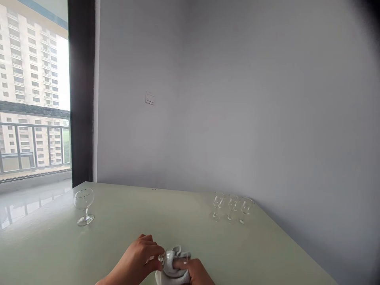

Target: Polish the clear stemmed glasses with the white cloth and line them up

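Observation:
Low in the head view, my left hand (pixel 141 256) pinches the stem end of a small stemmed glass (pixel 161 258), which lies on its side above the table. A light grey cloth (pixel 171 272) is wrapped around the glass's bowl and hides most of it. On the right, my right hand (pixel 194 271) grips the cloth against the glass, with its thumb or a finger pressed along the folds. Some of the right hand's fingers are hidden by the cloth.
Three small stemmed glasses (pixel 232 202) stand upright in a row at the table's back right. A larger stemmed glass (pixel 85 204) stands near the left edge. The pale green table (pixel 142 213) meets a grey wall (pixel 208 118); a window (pixel 35 99) is at left.

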Available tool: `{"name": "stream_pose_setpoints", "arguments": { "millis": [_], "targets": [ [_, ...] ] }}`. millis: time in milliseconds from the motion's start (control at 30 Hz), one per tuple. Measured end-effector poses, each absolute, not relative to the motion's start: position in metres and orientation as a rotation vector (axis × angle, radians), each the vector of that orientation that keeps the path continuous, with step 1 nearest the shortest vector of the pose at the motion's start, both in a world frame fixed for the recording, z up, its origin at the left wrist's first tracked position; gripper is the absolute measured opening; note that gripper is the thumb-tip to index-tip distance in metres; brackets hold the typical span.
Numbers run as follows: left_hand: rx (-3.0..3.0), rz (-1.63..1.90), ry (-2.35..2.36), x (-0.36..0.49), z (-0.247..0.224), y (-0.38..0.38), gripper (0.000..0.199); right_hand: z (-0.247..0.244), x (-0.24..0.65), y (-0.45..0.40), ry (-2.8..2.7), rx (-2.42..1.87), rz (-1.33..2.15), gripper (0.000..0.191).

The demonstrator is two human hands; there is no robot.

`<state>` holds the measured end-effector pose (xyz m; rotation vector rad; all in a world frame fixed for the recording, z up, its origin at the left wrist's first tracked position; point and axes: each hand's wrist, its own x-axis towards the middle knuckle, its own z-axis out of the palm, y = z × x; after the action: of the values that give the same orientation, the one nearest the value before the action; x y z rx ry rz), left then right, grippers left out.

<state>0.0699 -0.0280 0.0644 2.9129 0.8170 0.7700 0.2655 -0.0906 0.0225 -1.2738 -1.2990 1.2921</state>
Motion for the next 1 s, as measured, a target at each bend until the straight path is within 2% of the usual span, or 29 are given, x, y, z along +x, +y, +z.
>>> {"name": "stream_pose_setpoints", "arguments": {
  "millis": [67,133,200,300,433,533,600,667,733,833,900,1000],
  "targets": [
    [2.987,0.978,0.887,0.076,0.063,-0.032,0.003,0.020,0.265,-0.086,-1.104,-1.180,1.407,0.049],
    [3.070,1.224,0.926,0.080,0.061,-0.035,0.020,0.017,0.261,-0.082,-0.839,-0.950,1.515,0.045],
    [3.118,1.352,0.911,0.081,0.060,-0.036,0.027,0.015,0.256,-0.081,-0.636,-0.732,1.575,0.039],
    [3.199,1.269,0.839,0.076,0.062,-0.033,0.021,0.015,0.251,-0.085,-0.653,-0.686,1.577,0.042],
    [3.209,0.897,0.802,0.066,0.067,-0.027,0.013,0.027,0.257,-0.094,-1.027,-1.039,1.402,0.055],
    [3.039,0.615,0.811,0.063,0.069,-0.025,0.017,0.044,0.264,-0.098,-1.454,-1.118,1.277,0.036],
    [2.973,0.546,0.829,0.064,0.069,-0.025,0.021,0.051,0.267,-0.098,-1.651,-1.074,1.226,0.023],
    [3.004,0.674,0.876,0.067,0.068,-0.028,0.015,0.051,0.267,-0.097,-1.515,-1.097,1.287,0.026],
    [3.076,0.987,0.921,0.070,0.068,-0.033,0.008,0.045,0.265,-0.094,-1.166,-1.053,1.421,0.037],
    [3.165,1.365,0.856,0.072,0.070,-0.039,0.020,0.036,0.259,-0.090,-0.789,-0.762,1.553,0.041],
    [3.184,1.388,0.789,0.071,0.072,-0.039,0.019,0.035,0.259,-0.090,-0.788,-0.693,1.562,0.039],
    [3.082,1.148,0.802,0.068,0.072,-0.033,0.011,0.043,0.266,-0.097,-1.033,-0.992,1.450,0.039]
  ]
}}
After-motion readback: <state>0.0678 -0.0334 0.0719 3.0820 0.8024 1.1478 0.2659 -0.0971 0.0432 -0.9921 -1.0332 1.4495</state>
